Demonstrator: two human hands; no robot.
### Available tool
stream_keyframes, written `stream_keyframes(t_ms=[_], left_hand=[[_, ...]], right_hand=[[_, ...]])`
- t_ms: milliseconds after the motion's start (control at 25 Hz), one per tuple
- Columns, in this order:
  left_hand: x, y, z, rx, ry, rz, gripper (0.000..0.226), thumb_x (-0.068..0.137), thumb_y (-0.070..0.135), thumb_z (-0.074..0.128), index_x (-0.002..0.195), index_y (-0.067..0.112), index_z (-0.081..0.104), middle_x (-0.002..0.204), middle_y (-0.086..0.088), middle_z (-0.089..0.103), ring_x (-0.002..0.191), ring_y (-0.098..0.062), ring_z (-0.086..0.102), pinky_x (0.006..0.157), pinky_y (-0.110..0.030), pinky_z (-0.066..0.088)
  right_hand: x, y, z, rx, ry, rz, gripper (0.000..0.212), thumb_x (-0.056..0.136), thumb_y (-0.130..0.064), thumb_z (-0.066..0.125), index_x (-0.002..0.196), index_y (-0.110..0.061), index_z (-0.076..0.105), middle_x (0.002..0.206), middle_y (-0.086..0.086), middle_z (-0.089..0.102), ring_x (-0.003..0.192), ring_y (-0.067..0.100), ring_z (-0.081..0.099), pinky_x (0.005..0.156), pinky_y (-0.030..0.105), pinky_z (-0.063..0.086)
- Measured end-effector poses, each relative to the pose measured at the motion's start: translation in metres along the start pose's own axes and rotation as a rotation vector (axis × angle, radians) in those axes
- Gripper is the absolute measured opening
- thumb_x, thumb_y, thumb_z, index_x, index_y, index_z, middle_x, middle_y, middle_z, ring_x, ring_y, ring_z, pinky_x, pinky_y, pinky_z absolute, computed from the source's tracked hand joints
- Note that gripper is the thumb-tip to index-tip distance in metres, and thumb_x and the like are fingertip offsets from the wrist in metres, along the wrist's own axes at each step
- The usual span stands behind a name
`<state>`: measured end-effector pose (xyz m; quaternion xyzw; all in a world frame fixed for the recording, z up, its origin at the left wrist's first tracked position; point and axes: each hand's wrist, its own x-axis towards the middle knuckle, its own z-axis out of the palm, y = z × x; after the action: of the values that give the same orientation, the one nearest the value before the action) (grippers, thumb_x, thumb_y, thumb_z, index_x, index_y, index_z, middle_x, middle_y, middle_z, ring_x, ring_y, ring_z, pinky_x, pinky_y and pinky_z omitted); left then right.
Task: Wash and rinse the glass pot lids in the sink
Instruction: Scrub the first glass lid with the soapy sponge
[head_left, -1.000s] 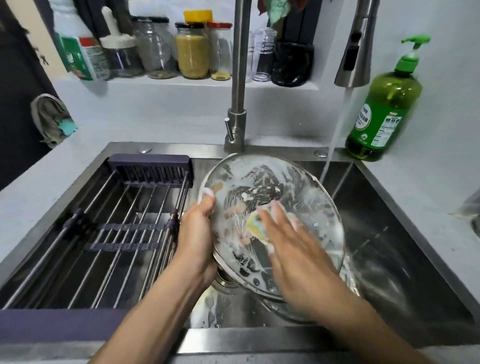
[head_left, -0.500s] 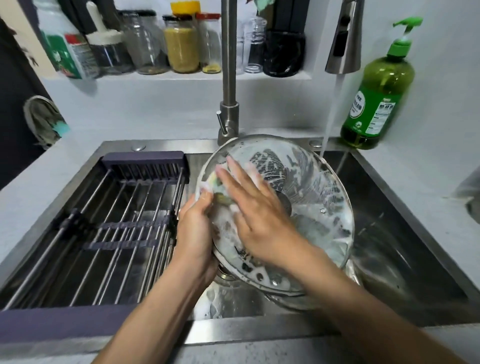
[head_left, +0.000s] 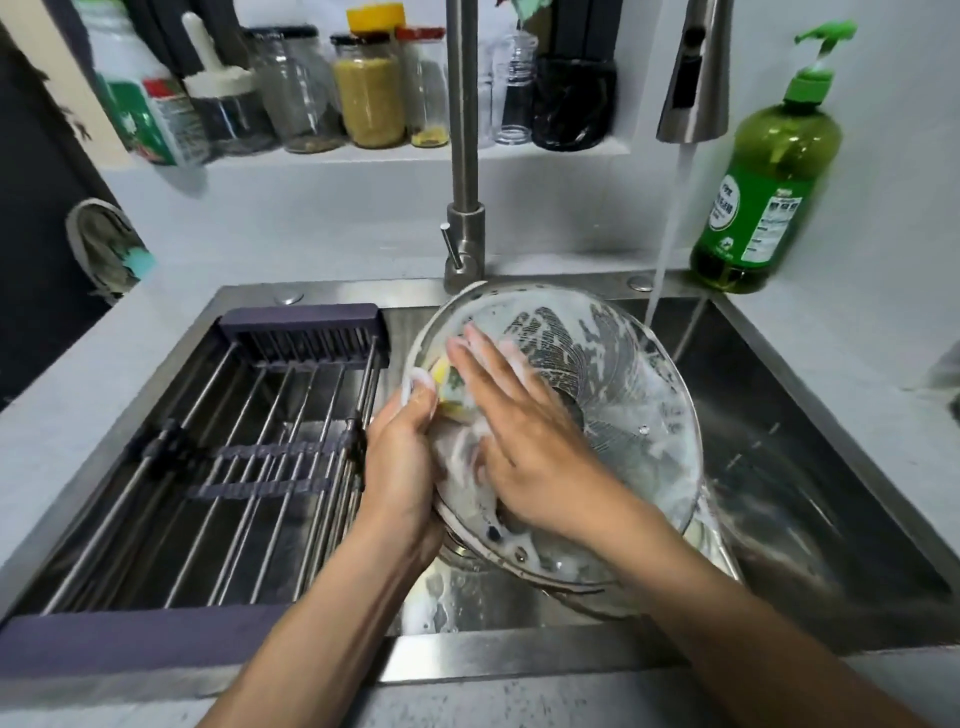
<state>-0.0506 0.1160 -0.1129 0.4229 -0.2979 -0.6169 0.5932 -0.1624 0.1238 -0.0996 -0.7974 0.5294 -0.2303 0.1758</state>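
1. We are working over the sink (head_left: 779, 467), under the running water stream (head_left: 670, 223) at its back right corner, so the suds are draining there.
2. We are keeping the glass pot lid (head_left: 613, 395) tilted above the sink's middle, soapy face toward us, apparently for easier scrubbing.
3. Our left hand (head_left: 400, 457) is gripping the lid's left rim, fingers curled round it, steadying it.
4. Our right hand (head_left: 519, 431) is pressing the yellow sponge (head_left: 448, 389) against the glass near that left rim, fingers (head_left: 470, 364) straight and spread.
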Motion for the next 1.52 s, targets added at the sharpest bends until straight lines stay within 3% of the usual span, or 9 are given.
stream_keyframes(t_ms=[160,280,480,640,800,1000,1200,1320,1520], left_hand=[[0.006,0.011,-0.008,-0.120,-0.013,0.000,0.036,0.099,0.026,0.045,0.122,0.010,0.068,0.119,-0.020,0.071,0.107,-0.033,0.070,0.098,-0.049,0.052],[0.010,0.020,-0.020,-0.142,-0.089,0.063,0.039,0.102,0.032,0.035,0.131,0.028,0.061,0.119,-0.016,0.071,0.085,-0.038,0.072,0.072,-0.046,0.062],[0.002,0.012,-0.006,-0.053,-0.135,0.040,0.037,0.106,0.031,0.031,0.132,0.029,0.057,0.110,-0.016,0.074,0.078,-0.042,0.066,0.055,-0.039,0.059],[0.003,0.023,-0.018,-0.108,-0.064,0.049,0.038,0.104,0.032,0.031,0.127,0.031,0.062,0.114,-0.017,0.073,0.085,-0.042,0.067,0.056,-0.039,0.061],[0.001,0.016,-0.009,-0.049,-0.110,0.056,0.039,0.105,0.031,0.030,0.122,0.034,0.064,0.108,-0.013,0.076,0.083,-0.046,0.067,0.057,-0.043,0.061],[0.001,0.013,-0.016,-0.060,-0.158,0.038,0.040,0.105,0.031,0.028,0.126,0.031,0.062,0.104,-0.010,0.077,0.065,-0.038,0.072,0.052,-0.042,0.061],[0.005,0.010,-0.014,-0.047,-0.176,0.018,0.039,0.105,0.032,0.029,0.128,0.029,0.061,0.106,-0.016,0.075,0.062,-0.038,0.071,0.055,-0.048,0.060],[0.004,0.008,-0.015,-0.049,-0.178,0.037,0.039,0.104,0.032,0.031,0.128,0.028,0.061,0.107,-0.018,0.075,0.060,-0.037,0.070,0.053,-0.042,0.060],[0.005,0.015,-0.020,-0.039,-0.162,0.039,0.036,0.103,0.032,0.035,0.126,0.025,0.062,0.109,-0.020,0.074,0.061,-0.037,0.070,0.050,-0.037,0.060]], right_hand=[[-0.022,-0.004,0.009,-0.040,-0.069,-0.145,0.075,0.102,-0.023,0.034,0.155,-0.040,-0.015,0.160,-0.026,-0.026,0.150,0.011,-0.023,0.122,0.040,-0.006],[-0.056,0.048,-0.020,-0.117,-0.226,-0.262,0.076,0.100,-0.016,0.041,0.155,-0.048,-0.001,0.162,-0.029,-0.012,0.152,0.006,-0.014,0.123,0.044,-0.001],[-0.040,0.062,-0.041,-0.315,0.184,0.303,0.085,0.096,-0.006,0.043,0.153,-0.050,-0.002,0.157,-0.028,-0.020,0.154,0.020,0.000,0.125,0.048,0.007],[-0.055,0.050,-0.012,-0.276,-0.090,-0.100,0.090,0.097,-0.009,0.040,0.148,-0.057,-0.016,0.155,-0.035,-0.026,0.153,0.015,-0.013,0.121,0.051,-0.006],[-0.033,0.086,-0.051,-0.508,0.399,0.200,0.075,0.092,-0.012,0.057,0.154,-0.038,0.024,0.165,-0.011,0.019,0.134,0.028,0.036,0.106,0.046,0.035],[-0.012,0.102,-0.060,-0.260,0.570,0.194,0.060,0.080,0.001,0.058,0.137,-0.019,0.050,0.149,0.001,0.045,0.131,0.029,0.038,0.106,0.052,0.032],[-0.020,0.118,-0.069,-0.223,0.668,0.276,0.045,0.072,0.007,0.067,0.101,-0.028,0.070,0.129,-0.009,0.054,0.118,0.017,0.046,0.091,0.039,0.040],[-0.024,0.120,-0.072,0.276,0.555,0.231,0.051,0.071,0.021,0.064,0.085,-0.028,0.061,0.110,-0.011,0.055,0.102,-0.004,0.054,0.072,0.011,0.047],[-0.024,0.117,-0.071,0.772,0.351,0.285,0.018,0.066,-0.011,0.062,0.075,-0.026,0.061,0.119,-0.003,0.053,0.103,0.012,0.059,0.073,0.020,0.049]])
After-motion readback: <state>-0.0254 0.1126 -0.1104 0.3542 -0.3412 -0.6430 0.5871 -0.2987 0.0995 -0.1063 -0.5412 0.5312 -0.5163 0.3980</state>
